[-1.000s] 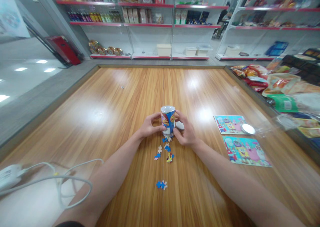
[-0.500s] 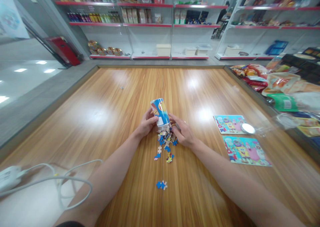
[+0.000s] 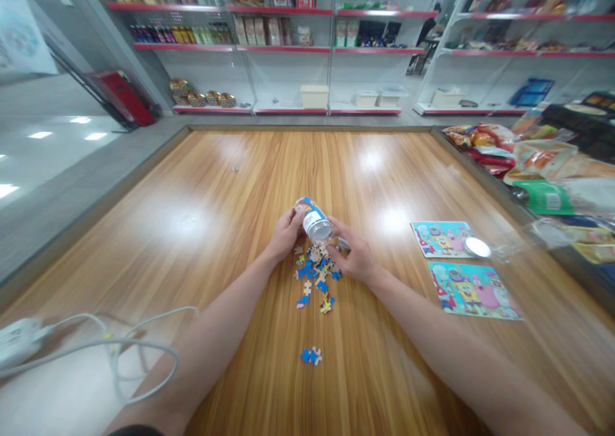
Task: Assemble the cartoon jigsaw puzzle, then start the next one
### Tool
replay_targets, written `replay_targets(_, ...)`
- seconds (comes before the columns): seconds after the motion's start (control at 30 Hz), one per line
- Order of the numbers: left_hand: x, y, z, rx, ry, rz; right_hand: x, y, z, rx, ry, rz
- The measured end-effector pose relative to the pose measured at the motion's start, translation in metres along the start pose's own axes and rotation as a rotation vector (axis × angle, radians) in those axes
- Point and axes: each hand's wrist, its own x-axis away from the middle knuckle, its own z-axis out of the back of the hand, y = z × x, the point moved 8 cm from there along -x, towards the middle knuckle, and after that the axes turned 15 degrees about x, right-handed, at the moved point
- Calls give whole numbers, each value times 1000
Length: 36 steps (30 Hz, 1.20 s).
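Note:
A clear plastic jar [image 3: 314, 219] with a blue printed wrap and a white label is tilted over the wooden table, its open mouth facing down and toward me. My left hand [image 3: 287, 232] is closed around the jar's left side. On the right, my right hand [image 3: 354, 253] grips near the mouth, fingers partly hidden behind it. Beneath the mouth lies a heap of jigsaw puzzle pieces [image 3: 314, 267], blue, yellow and bare cardboard. A few loose pieces [image 3: 311, 355] rest closer to me.
Two cartoon picture cards [image 3: 473, 290] lie at the right, a round silvery lid [image 3: 477, 247] by the upper one. White cables [image 3: 139, 340] and a power strip [image 3: 19, 341] are at the left. Packaged snacks [image 3: 542, 196] line the right edge; stocked shelves [image 3: 283, 48] stand behind.
The jar has tipped, bringing its mouth up and into view. More puzzle pieces show in the heap, some at its left. Both hands stay at the jar.

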Motion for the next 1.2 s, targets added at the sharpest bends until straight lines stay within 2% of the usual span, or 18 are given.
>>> replay_targets(0.2,6,7,-8,-216,-39,-5,-1,0,1,7,24,-7)
replay_targets(0.37,11,7,-12,-339,-104,-3,-2,6,2,47,41,-76)
replay_targets(0.5,13,13,-18,-335,-143,-42,-2,10,1,64,18,-94)
replay_targets(0.77,24,21,-33,-254,-257,-130,-2,6,-3,86,-27,13)
replay_targets(1.0,32,39,-19,-333,-138,-382,1,-6,-4,148,-16,134)
replay_targets(1.2,36,43,-18,-404,-108,-447,0,-9,-6,184,-31,151)
